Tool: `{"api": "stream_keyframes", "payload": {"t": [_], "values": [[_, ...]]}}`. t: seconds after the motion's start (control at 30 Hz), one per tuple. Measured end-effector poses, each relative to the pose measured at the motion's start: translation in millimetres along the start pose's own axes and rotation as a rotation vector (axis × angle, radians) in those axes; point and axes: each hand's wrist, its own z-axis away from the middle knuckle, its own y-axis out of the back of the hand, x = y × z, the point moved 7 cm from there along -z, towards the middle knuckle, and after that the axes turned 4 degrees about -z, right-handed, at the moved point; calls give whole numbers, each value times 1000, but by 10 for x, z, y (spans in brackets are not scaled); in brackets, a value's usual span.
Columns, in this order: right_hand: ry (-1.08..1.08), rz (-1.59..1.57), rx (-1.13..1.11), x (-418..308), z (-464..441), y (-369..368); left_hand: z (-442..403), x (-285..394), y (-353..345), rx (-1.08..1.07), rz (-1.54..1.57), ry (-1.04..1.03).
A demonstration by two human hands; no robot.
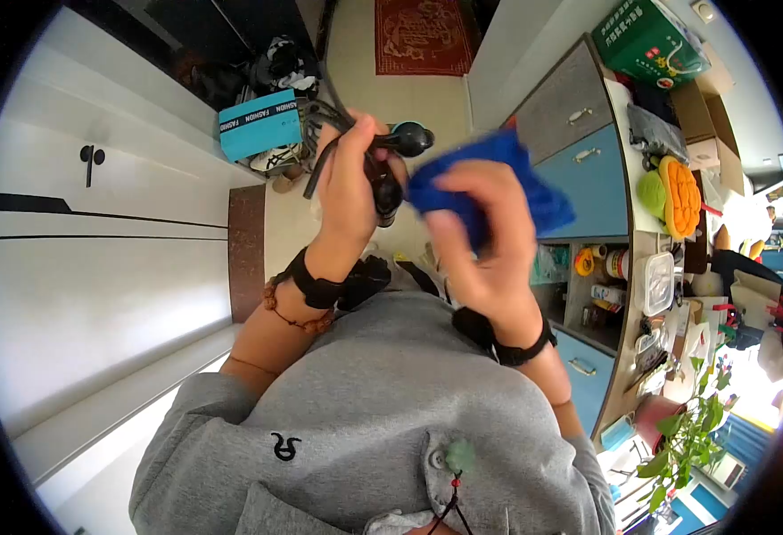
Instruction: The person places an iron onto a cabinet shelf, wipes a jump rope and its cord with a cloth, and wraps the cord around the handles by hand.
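We are holding a glossy black object with rounded ends and thin dark bands (pixel 412 138) in our left hand (pixel 347 196), whose fingers are clamping on it, in front of our grey cotton shirt (pixel 391 383). In our right hand (pixel 491 241) we are holding a deep blue, soft cloth (pixel 539 196); the fingers are bending around it, a little blurred. The cloth is hanging just beside the black object, but we cannot tell if they are touching. On our left, a turquoise cardboard box (pixel 262 127) is lying near shoes (pixel 277 159). On our right, a blue-fronted cabinet (pixel 590 192) is standing, and its tabletop is carrying a clear plastic container (pixel 658 283).
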Motion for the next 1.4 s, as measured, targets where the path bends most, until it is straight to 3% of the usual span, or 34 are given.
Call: {"api": "stream_keyframes", "payload": {"t": [0.03,0.13,0.23,0.37,0.43,0.5,0.6,0.63,0.7,0.8,0.93,1.03,1.1,1.2,1.3,1.4], "values": [[245,217,-150,-181,-60,-164,36,53,-9,44,-121,-74],[243,220,-65,-2,19,-339,194,197,-1,82,-459,-492],[179,276,-37,99,109,-342,143,-43,95,150,2,51],[15,305,-22,448,139,-124,47,-96,305,194,251,83],[-396,59,170,744,296,85,-34,-7,347,127,262,124],[-149,22,207,580,248,46,-55,-1,322,93,351,147],[217,310,-142,221,205,-344,-16,75,146,14,566,209],[228,372,-133,259,243,-341,-10,84,202,66,543,172],[210,426,-62,429,243,-206,-105,165,270,-94,640,148],[-296,-211,259,931,331,-54,-152,163,224,-180,773,152],[-611,-760,106,927,231,-56,-293,-30,301,-96,1301,330],[-598,-820,239,810,172,126,-341,-210,263,31,1634,509],[-444,-861,107,754,88,158,-360,-333,226,124,1813,609],[-370,-683,105,540,55,155,-396,-400,139,107,1802,668],[-131,-506,-153,290,-24,-11,-439,-531,137,75,1794,696],[-159,-262,-48,277,47,-1,-449,-589,158,176,1783,706]]}}
